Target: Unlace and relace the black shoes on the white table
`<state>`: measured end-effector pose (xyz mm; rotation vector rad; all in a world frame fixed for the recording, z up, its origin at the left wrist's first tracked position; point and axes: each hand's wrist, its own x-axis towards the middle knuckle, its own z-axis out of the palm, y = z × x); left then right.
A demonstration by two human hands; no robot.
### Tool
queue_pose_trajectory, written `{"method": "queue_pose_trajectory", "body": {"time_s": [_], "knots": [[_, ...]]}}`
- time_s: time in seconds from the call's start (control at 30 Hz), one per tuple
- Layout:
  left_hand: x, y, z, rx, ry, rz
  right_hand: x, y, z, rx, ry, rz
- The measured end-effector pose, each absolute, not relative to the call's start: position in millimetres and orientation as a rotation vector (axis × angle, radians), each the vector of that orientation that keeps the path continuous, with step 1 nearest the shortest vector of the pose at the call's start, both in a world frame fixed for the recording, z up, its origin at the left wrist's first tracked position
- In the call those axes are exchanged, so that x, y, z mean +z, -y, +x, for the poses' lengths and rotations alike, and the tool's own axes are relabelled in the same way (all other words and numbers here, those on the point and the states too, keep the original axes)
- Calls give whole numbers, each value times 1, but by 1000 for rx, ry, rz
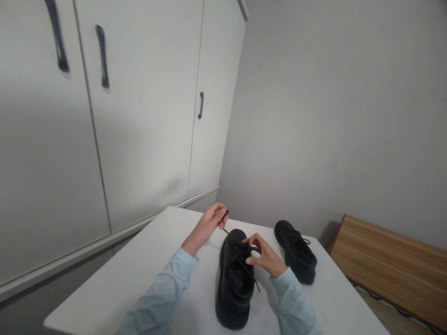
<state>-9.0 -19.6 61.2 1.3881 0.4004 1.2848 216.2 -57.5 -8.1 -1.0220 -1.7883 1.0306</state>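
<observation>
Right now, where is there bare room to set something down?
The white table has room left of the left sleeve and right of the right sleeve. Left hand, right hand and lace crowd the nearer lace-up shoe.

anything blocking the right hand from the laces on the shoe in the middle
Nothing visible does. The right hand is already at the laces of the middle shoe. The left hand holds one lace out beyond the toe, and the other shoe sits off to the right.
</observation>
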Motion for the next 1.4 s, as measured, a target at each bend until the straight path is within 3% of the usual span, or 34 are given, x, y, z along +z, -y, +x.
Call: {"method": "queue_pose_trajectory", "body": {"time_s": [0.67, 1.03, 1.4], "knots": [[104, 17, -76, 1359, -674, 1651, -1, 65, 208, 882, 1871, -1214], [62, 1, -71, 1208, -850, 1915, 5, 71, 207, 919, 1867, -1123], [24, 10, -34, 900, -794, 2336, 3, 66, 191, 743, 1846, -1175]]}}
